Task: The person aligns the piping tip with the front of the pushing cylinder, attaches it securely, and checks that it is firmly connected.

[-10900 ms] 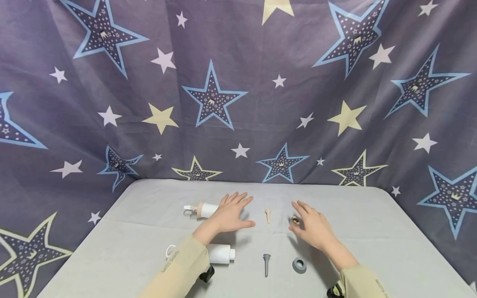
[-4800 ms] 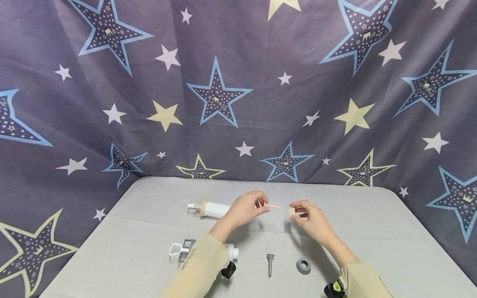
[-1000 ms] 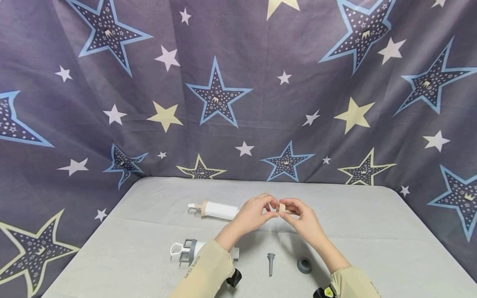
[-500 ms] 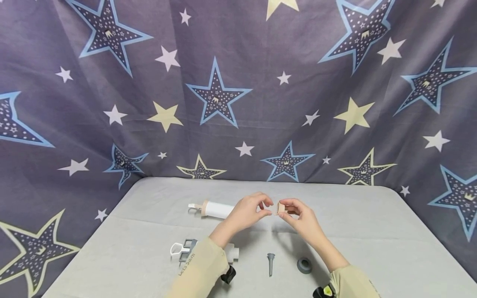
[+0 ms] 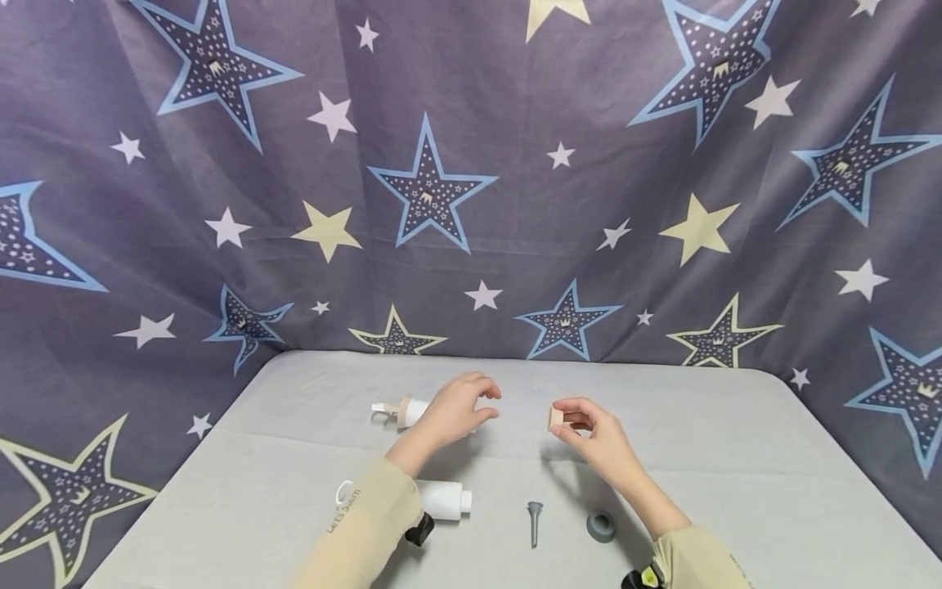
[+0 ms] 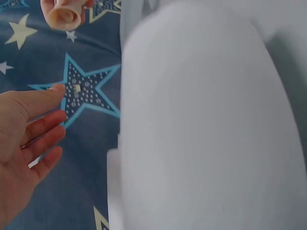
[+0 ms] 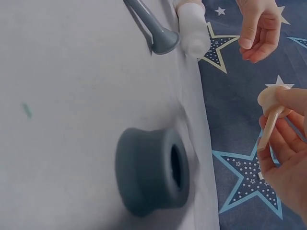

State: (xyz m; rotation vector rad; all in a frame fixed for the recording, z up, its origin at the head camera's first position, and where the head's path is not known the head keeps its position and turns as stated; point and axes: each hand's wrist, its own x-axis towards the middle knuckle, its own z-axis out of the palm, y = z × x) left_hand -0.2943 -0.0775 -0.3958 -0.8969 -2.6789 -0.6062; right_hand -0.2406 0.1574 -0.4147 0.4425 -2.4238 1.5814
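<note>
My right hand (image 5: 599, 442) pinches a beige ring cap (image 5: 555, 420) above the table. In the right wrist view a slim beige nozzle (image 7: 270, 127) sticks out through that cap toward the palm. The left wrist view shows the cap's hollow side (image 6: 64, 18). My left hand (image 5: 450, 411) is off to the left with fingers loosely bent and nothing in them. Below and behind it lies a white tube with a beige collar (image 5: 405, 411) and white plunger handle, partly hidden by the hand.
A second white tube (image 5: 443, 500) lies nearer, partly behind the left sleeve; its handle loop peeks out left. A grey nozzle (image 5: 534, 523) and a grey ring cap (image 5: 600, 526) lie on the pale table (image 5: 706, 458). A star-patterned curtain (image 5: 486, 204) hangs behind.
The beige nozzle and ring cap, earlier lying on the table, were picked up, one in each hand, and joined. My left hand has just let go and drawn left; the right keeps them.
</note>
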